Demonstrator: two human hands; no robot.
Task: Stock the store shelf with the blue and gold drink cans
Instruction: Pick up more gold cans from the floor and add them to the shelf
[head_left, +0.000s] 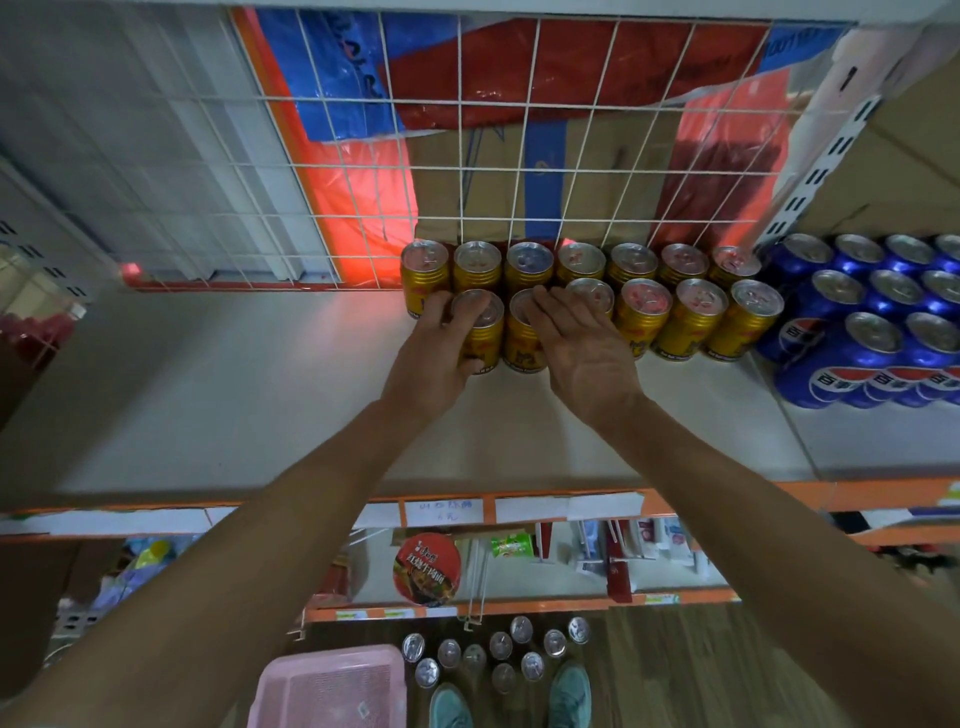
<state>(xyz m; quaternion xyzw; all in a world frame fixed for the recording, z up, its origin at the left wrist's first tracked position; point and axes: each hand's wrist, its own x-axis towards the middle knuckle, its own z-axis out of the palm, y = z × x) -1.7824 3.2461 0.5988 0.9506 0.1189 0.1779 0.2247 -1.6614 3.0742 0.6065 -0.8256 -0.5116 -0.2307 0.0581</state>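
Our left hand (434, 353) grips gold metal drink can (480, 332) on white shelf (260, 389); right hand (576, 348) open, flat over neighbouring gold can (522, 340).

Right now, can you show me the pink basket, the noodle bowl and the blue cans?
pink basket (332, 686), head view, on its ribbed floor.
noodle bowl (427, 569), head view, on its red lid.
blue cans (878, 332), head view, on one can's silver top.

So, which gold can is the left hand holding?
The leftmost front-row gold can: the left hand wraps it; the right hand lies on its neighbour.
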